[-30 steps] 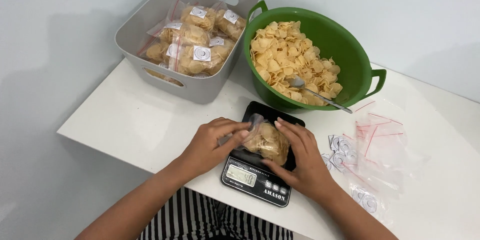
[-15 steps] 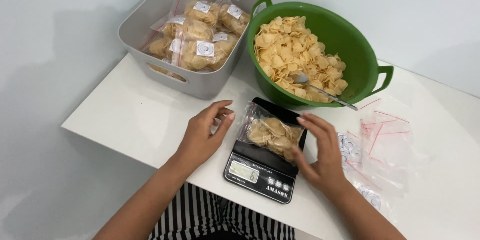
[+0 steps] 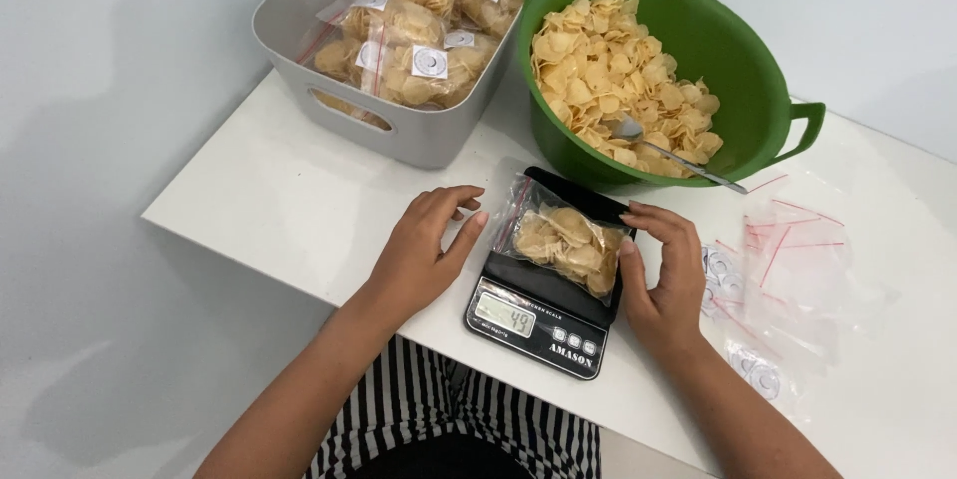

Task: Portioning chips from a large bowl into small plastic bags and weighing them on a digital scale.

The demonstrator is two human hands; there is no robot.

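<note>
While the small clear bag of chips (image 3: 565, 243) sat on the black kitchen scale (image 3: 543, 319) at the centre of the frame, my hands flanked it, one on each side. Left hand (image 3: 424, 250) rested on the white desk (image 3: 269, 205) just left of the scale, fingers loosely curled and released, tips pointing toward the bag's near corner but not touching it. Right hand (image 3: 666, 275) cupped the scale's right edge, thumb just at the bag's right end, holding nothing that I could tell. The bag lay tilted, long axis running from upper left to lower right, so its lower end sat nearer my right hand. Above, the green bowl (image 3: 758, 90) held loose chips with a spoon (image 3: 668, 152) in them; upper left, the grey bin (image 3: 399, 135) held filled bags. Empty bags (image 3: 797, 260) lay at right.
</note>
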